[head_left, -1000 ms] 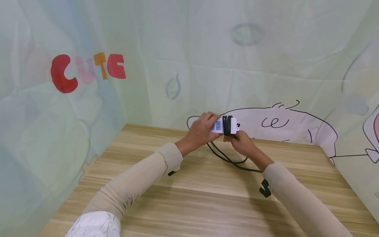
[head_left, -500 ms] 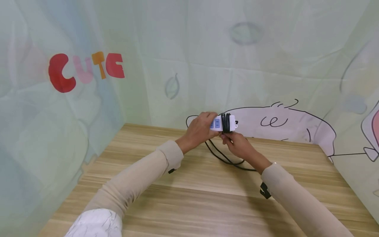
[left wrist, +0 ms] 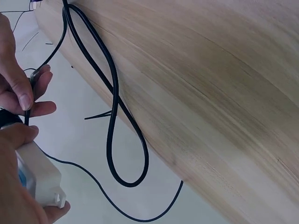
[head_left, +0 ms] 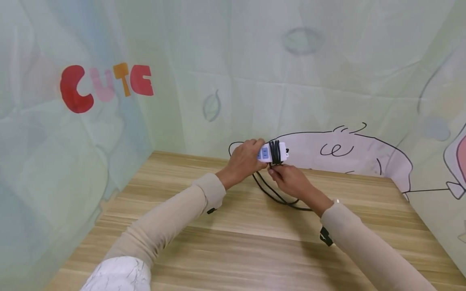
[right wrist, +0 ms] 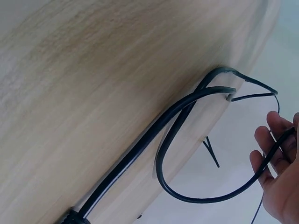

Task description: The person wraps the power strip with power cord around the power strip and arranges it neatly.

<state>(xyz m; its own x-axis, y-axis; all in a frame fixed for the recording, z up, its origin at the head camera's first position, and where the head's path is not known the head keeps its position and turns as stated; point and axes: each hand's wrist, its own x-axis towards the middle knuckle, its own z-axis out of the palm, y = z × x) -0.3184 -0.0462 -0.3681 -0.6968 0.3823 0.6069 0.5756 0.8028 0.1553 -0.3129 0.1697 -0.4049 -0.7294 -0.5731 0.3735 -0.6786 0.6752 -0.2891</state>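
Note:
A white power strip (head_left: 282,148) with blue sockets is held above the far edge of the table, black cord (head_left: 275,152) wound several times round its right part. My left hand (head_left: 244,159) grips the strip's left end, fingers over the top and thumb below. Just under the winding, my right hand (head_left: 291,180) pinches the cord between thumb and fingers. That pinch shows in the left wrist view, where the right hand (left wrist: 16,79) is close beside the strip (left wrist: 39,175). In the right wrist view, the cord (right wrist: 205,199) runs from a loop into my right hand (right wrist: 280,186).
Slack cord (head_left: 271,194) hangs below the hands and lies in a loop on the wooden table (head_left: 233,250). Its thicker black end (right wrist: 72,217) appears at the bottom of the right wrist view. Printed cloth walls (head_left: 182,60) stand behind the table and at both sides.
My right hand has shifted left beneath the strip, drawing the cord along its underside. The strip has moved slightly left, and my left hand keeps its grip.

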